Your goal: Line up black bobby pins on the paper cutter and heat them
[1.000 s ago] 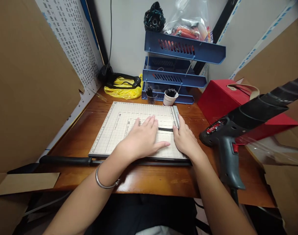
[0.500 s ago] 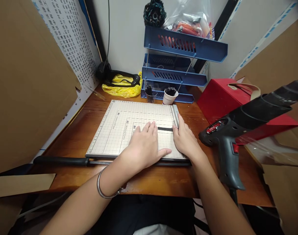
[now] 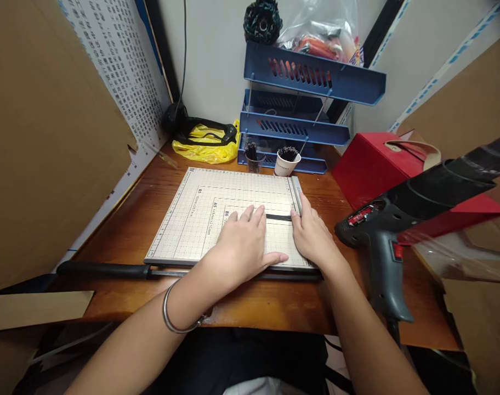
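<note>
A cream paper cutter board with printed grid and size marks lies on the table. Its long black-handled cutter arm runs along the near edge, lowered. My left hand rests flat on the board, fingers stretched out and thumb pointing right. A thin bundle of black strands stretches from beside its fingertips to my right hand. That hand lies along the board's right edge by the metal rail, fingers extended, thumb at the strands' right end. Whatever lies beneath both palms is hidden.
Behind the board stand a clear cup and a white paper cup, both holding black strands. A blue tiered rack rises behind them. To the right are a heat gun and a red box; a yellow bag lies back left.
The view has shifted very slightly. Both hands, the strands and the board keep the same places relative to each other.
</note>
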The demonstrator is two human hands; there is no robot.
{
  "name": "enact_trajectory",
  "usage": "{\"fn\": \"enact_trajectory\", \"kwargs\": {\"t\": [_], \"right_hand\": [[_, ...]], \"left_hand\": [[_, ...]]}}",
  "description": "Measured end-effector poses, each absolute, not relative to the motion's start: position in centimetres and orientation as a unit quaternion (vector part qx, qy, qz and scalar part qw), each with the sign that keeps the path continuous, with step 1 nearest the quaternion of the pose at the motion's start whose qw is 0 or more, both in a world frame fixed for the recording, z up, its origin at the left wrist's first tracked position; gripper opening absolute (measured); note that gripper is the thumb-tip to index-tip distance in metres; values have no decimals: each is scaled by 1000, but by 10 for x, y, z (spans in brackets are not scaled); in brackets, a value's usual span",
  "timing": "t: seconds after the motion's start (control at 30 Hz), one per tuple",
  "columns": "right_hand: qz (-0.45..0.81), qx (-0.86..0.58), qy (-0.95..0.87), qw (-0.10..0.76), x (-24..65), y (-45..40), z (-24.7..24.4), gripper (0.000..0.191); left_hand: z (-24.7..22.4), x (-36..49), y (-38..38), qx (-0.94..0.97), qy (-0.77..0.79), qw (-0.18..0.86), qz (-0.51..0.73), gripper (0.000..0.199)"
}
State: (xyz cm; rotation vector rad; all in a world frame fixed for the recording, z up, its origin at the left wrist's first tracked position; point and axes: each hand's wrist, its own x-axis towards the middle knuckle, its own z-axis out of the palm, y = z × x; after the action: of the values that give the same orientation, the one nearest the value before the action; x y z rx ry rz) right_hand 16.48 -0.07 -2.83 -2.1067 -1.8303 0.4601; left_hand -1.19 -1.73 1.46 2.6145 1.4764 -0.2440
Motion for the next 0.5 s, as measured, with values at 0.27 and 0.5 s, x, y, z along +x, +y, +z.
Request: {"fn": "enact_trajectory", "kwargs": {"t": [0.27,0.5], "right_hand": [[166,-731,-640,170,166,0,-30,66],[173,-730,-637,179,166,1,-30,66]], "left_hand": [[11,-12,-17,872,479,58,-86,107],[9,-6,-19,867,491,29,-84,101]]}}
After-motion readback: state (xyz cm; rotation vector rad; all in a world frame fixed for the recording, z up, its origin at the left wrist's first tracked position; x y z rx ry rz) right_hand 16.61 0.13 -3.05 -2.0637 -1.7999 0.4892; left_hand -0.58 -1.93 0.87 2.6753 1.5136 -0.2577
